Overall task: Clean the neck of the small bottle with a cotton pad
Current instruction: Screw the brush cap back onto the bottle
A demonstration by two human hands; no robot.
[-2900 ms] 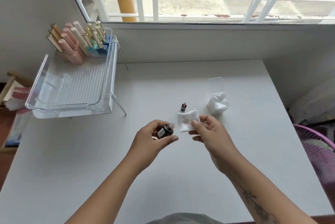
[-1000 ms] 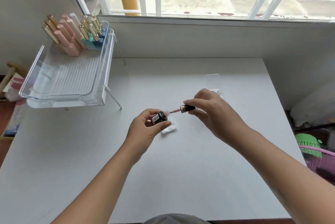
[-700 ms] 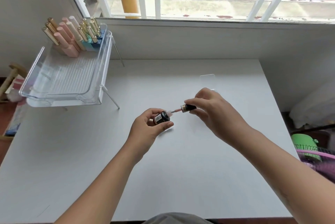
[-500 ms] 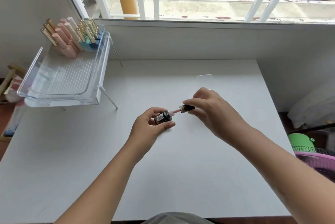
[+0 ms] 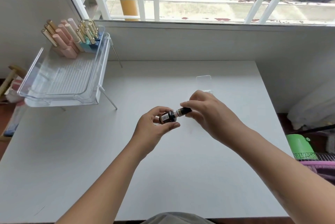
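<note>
Small dark bottle (image 5: 167,117) held above white table (image 5: 181,178), centre. Left hand (image 5: 154,129) pinches its body, thumb against fingers. Right hand (image 5: 208,115) pinches black cap (image 5: 183,111), seated at bottle neck. Cotton pad unseen.

Table (image 5: 163,178) open along near edge and centre. Clear tray (image 5: 61,80) on legs blocks far-left corner. Clear box (image 5: 204,82) stands just behind my right hand (image 5: 208,113). Wall closes far edge.
</note>
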